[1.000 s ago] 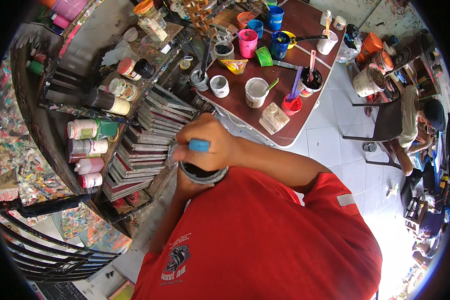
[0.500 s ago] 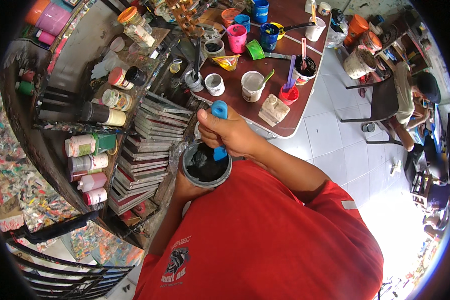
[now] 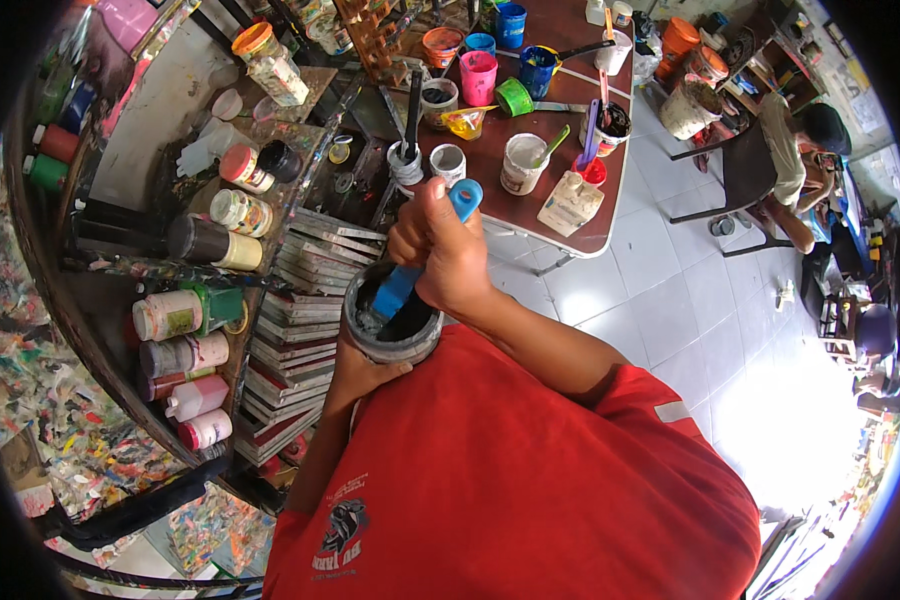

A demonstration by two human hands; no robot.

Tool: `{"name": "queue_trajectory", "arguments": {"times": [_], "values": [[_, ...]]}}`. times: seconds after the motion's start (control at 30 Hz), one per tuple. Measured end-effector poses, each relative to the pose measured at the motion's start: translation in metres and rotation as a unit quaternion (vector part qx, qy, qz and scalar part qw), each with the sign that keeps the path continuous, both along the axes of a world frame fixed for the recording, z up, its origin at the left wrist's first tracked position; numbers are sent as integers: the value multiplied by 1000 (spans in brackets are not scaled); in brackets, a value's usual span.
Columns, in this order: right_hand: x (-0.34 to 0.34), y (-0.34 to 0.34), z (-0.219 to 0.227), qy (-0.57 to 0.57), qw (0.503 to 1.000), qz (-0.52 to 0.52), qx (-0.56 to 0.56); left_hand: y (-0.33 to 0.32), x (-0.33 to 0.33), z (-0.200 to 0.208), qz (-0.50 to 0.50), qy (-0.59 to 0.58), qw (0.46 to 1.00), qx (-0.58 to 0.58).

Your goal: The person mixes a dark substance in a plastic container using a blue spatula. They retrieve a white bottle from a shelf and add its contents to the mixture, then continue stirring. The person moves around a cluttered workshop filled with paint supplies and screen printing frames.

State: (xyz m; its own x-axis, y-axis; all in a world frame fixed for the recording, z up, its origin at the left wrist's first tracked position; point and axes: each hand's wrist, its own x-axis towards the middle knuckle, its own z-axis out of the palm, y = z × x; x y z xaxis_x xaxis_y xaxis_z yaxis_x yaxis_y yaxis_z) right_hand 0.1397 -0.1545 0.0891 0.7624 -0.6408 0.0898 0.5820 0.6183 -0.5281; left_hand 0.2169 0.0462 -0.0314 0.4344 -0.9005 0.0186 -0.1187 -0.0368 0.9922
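Note:
My left hand (image 3: 362, 374) is wrapped round a grey plastic tub (image 3: 408, 350) in front of my chest. Dark, thick paint (image 3: 412, 320) coats its inside. In my right hand (image 3: 448, 255) is a blue plastic spatula (image 3: 394, 294), gripped in a fist with the thumb up along the handle. Its blade dips into the tub at the left part of the paint. The lower fingers of my left hand are hidden under the tub.
A brown table (image 3: 490, 205) ahead bears several paint pots, a white jug (image 3: 571, 203) and a pink pot (image 3: 478, 78). Left stand a shelf with bottles (image 3: 198, 396) and stacked wooden frames (image 3: 300, 340). Another person (image 3: 792, 165) sits at the right by a dark chair (image 3: 745, 175).
The spatula's blade has moved from the right side of the tub to the left, and its handle now leans right. My right hand has turned with it. The view has shifted slightly.

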Motion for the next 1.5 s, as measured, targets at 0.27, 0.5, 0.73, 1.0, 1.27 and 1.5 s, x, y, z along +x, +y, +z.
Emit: {"name": "queue_trajectory", "arguments": {"times": [0.27, 0.5, 0.73, 1.0, 1.27, 1.5], "values": [[22, 40, 3, 18, 885, -60, -462, 31, 29, 16, -75, 88, 993, 8], [16, 52, -7, 204, 912, 45, -352, 47, 33, 14, -114, 112, 987, -24], [6, 46, -8, 152, 976, 142, -65, 55, 42, 18, -131, 80, 988, -23], [1, 67, -11, 86, 992, 89, -16, 59, 57, 19, -140, 82, 987, -12], [22, 90, -7, 33, 999, -41, -3, 64, 63, 9, -118, 105, 987, -19], [39, 90, 11, 46, 982, -120, -142, 61, 63, 17, -123, 91, 988, 11]]}}
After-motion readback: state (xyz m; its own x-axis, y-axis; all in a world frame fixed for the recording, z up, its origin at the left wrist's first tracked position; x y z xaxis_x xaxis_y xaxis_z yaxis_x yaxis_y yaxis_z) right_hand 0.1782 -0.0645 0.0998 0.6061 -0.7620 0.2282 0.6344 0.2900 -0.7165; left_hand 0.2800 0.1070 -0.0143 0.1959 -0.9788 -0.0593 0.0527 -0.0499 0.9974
